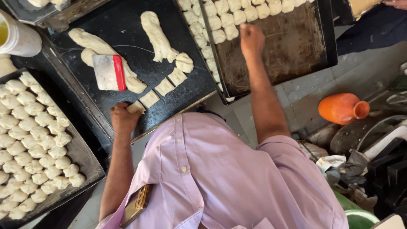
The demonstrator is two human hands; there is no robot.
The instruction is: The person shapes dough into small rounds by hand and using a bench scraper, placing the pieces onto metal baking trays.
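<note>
Presently being catalogued, item by item:

1. Left hand [123, 116]: it is being held curled at the near edge of the black work board [127, 25], with the fingers closing on the last cut dough piece [135, 107] of a diagonal row. The grip seems loose, probably so that the soft piece is not being squashed.

2. Right hand [251, 40]: it is being stretched out over the right tray [275, 46], knuckles up and fingers bent downward beside the front row of dough balls [224, 25]. Whether anything is being held beneath them cannot be told.

3. Dough strips [157, 36]: two long strips are being kept lying on the board, one of them partly cut into squares [164, 86]. The squares are being left in a line toward the left hand, seemingly for easy picking.

4. Scraper [109, 72]: a flat blade with a red grip is being rested on the second strip, close to the cuts and within reach.

5. Left tray [80, 152]: it is being kept packed with close rows of dough pieces, and little bare metal is showing.

6. Right tray: only its far and left sides are being filled, while the dark middle is being left bare.

7. White container [19, 38]: yellow liquid is being kept in it at the board's far left corner.

8. Orange jug [342, 108]: it is being left on its side on the floor, well apart from the dough.

9. Phone [136, 205]: it is being carried in the lilac shirt [220, 182] pocket.
</note>
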